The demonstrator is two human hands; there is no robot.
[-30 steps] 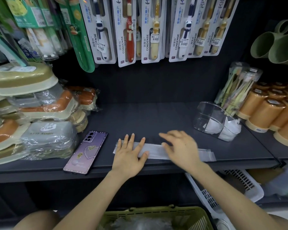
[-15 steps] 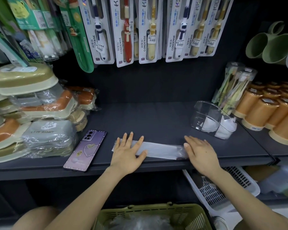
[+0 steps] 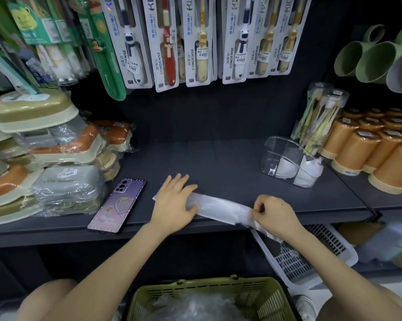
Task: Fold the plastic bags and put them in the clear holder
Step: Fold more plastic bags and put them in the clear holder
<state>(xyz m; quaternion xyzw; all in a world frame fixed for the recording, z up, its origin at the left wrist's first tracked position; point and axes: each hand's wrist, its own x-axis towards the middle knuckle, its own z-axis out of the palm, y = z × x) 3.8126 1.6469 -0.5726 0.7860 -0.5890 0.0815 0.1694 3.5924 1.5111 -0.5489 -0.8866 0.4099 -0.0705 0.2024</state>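
At shelf front edge, head view (only view given): plastic bag point(image 3: 218, 208) is laid out as a long narrow strip, already folded lengthwise, spanning from left hand point(image 3: 172, 205) to right hand point(image 3: 274, 216). Left end is pinned flat to the shelf point(image 3: 218, 163) under the left hand, fingers straight and spread, nothing gripped. Right end is pinched between thumb and curled fingers of the right hand, raised slightly at the shelf lip; a tail of film is seen hanging below that hand. Further back and to the right, well apart from the strip, the clear holder point(image 3: 276, 154) is set, with folded white bags point(image 3: 309, 172) already stuffed inside.

Handling, as judged: film is taken to be very light, limp, slippery on the smooth shelf and prone to springing open; no stiffness can be relied on. Hold is best taken at the ends, one end pressed down while the other is folded over, each crease flattened. More film is seen heaped in the green basket point(image 3: 209, 282) below
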